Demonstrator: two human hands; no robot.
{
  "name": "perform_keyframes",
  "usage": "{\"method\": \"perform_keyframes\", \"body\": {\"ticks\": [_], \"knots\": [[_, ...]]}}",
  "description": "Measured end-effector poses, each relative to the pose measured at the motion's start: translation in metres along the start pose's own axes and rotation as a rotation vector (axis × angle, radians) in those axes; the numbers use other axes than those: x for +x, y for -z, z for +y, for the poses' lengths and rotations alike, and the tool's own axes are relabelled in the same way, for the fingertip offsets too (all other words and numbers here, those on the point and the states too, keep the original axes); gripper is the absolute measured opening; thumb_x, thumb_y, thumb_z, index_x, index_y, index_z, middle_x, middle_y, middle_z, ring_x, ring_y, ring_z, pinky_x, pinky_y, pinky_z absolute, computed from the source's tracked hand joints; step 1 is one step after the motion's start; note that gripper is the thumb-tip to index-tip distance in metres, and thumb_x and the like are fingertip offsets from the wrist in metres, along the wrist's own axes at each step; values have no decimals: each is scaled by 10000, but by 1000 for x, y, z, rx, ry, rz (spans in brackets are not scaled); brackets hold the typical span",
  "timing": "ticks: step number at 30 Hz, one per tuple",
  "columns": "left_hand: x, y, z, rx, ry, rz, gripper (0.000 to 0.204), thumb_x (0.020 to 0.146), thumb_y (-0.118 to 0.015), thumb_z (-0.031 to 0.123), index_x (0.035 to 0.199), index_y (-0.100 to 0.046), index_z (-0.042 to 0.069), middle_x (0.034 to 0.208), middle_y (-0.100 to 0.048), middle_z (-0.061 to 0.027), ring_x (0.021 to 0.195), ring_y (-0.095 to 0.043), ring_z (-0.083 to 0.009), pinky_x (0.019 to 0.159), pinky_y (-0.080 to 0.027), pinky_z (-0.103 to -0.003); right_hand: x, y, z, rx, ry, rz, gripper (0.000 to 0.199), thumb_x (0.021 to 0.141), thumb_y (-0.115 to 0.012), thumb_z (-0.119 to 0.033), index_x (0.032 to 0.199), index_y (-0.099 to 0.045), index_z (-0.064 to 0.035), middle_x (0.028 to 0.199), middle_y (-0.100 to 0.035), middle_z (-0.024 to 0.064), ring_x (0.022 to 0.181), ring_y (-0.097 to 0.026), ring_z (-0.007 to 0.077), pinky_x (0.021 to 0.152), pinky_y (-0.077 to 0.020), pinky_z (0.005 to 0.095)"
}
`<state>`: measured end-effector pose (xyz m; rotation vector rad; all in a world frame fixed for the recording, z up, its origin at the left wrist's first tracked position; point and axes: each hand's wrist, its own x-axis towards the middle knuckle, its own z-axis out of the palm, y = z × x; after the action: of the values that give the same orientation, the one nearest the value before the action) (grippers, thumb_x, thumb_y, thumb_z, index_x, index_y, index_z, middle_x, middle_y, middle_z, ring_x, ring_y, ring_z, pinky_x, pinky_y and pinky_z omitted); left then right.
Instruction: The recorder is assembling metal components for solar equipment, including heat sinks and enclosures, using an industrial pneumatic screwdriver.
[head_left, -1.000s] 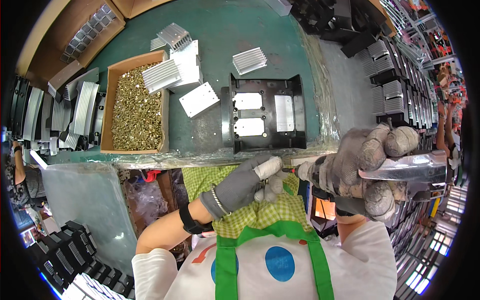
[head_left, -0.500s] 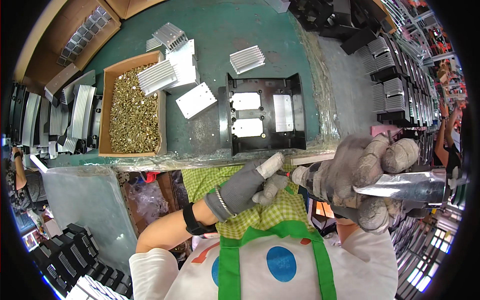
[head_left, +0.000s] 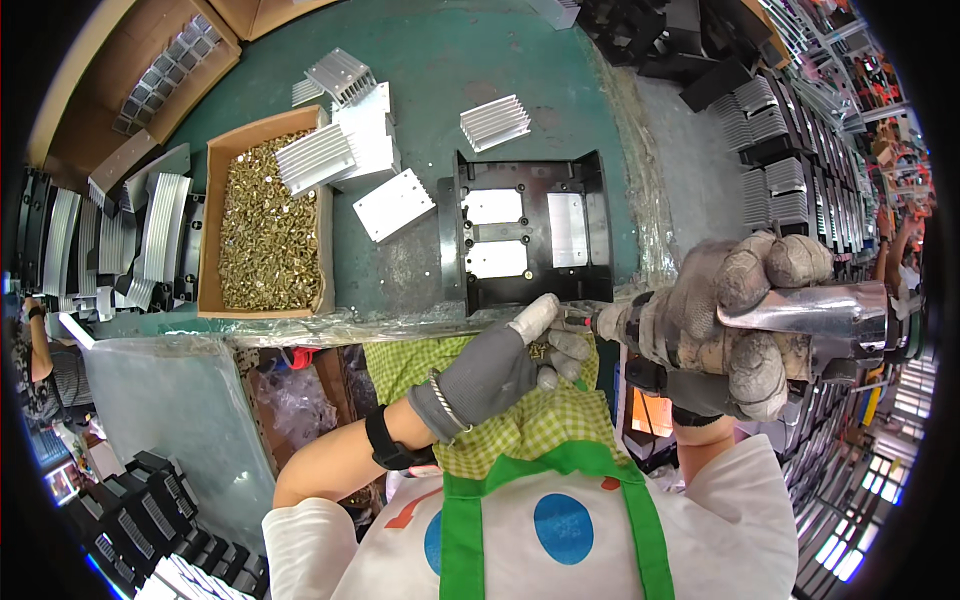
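Note:
My right hand [head_left: 745, 320], in a worn grey glove, is wrapped round a power screwdriver [head_left: 820, 318] with a shiny metal body. Its bit points left at my left hand [head_left: 500, 365], also gloved. There the fingers curl round some small brass-coloured screws [head_left: 541, 352], while the thumb and fingertips meet near the bit's tip; whether a screw sits on the bit is too small to tell. Just beyond both hands lies a black plastic housing [head_left: 540, 215] on the green bench, with bright metal plates showing through its openings.
A cardboard box [head_left: 208, 245] full of brass-coloured screws stands left of the housing. Silver heat sinks [head_left: 395, 205] lie loose between them, one more heat sink [head_left: 495, 122] behind. Stacked black housings with finned heat sinks [head_left: 785, 190] line the right side. Plastic wrap covers the bench's front edge [head_left: 400, 325].
My right hand and the screwdriver have risen slightly toward the bench. My left thumb has shifted up a little, and screws now show among the left fingers.

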<state>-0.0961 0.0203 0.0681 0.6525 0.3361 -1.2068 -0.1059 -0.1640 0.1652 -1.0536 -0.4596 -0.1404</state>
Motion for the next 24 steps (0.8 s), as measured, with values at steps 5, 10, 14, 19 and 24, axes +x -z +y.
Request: {"method": "perform_keyframes", "body": {"ticks": [5, 10, 14, 19, 24], "knots": [[3, 8, -3, 77, -67, -88, 382, 1018, -531, 448, 1129, -627, 96, 885, -592, -2, 758, -536, -106, 637, -397, -245, -1, -2, -2, -11, 10, 7, 576, 904, -712, -145, 1409, -439, -108, 1063, -618, 106, 666, -569, 194, 563, -508, 444], [1, 11, -2, 29, -72, -148, 387, 1007, -560, 429, 1020, -656, 55, 783, -546, 3, 640, -442, -85, 569, -347, -258, -3, -6, -4, -31, 18, 25, 577, 907, -710, -120, 1414, -434, -117, 1043, -619, 91, 620, -562, 172, 543, -506, 428], [-1, 11, -2, -26, -32, -90, 395, 999, -583, 415, 979, -655, 28, 736, -524, 2, 583, -391, -79, 531, -312, -245, -6, -8, -3, -59, 19, 58, 579, 910, -707, -100, 1417, -430, -125, 1026, -620, 79, 584, -557, 155, 527, -505, 415], [0, 9, -4, -70, -45, -84, 372, 1006, -576, 398, 983, -651, 34, 747, -531, 2, 589, -395, -81, 526, -306, -239, -6, -1, -4, 34, 38, -69, 594, 892, -727, -91, 1408, -433, -101, 965, -628, 92, 591, -585, 162, 483, -506, 391], [1, 10, -4, -86, -90, -150, 339, 1033, -520, 361, 1041, -632, 41, 750, -546, -6, 565, -400, -84, 519, -313, -236, -6, 1, -4, 21, 30, -58, 593, 877, -744, -92, 1389, -444, -91, 948, -630, 91, 573, -586, 160, 471, -509, 378]]}}
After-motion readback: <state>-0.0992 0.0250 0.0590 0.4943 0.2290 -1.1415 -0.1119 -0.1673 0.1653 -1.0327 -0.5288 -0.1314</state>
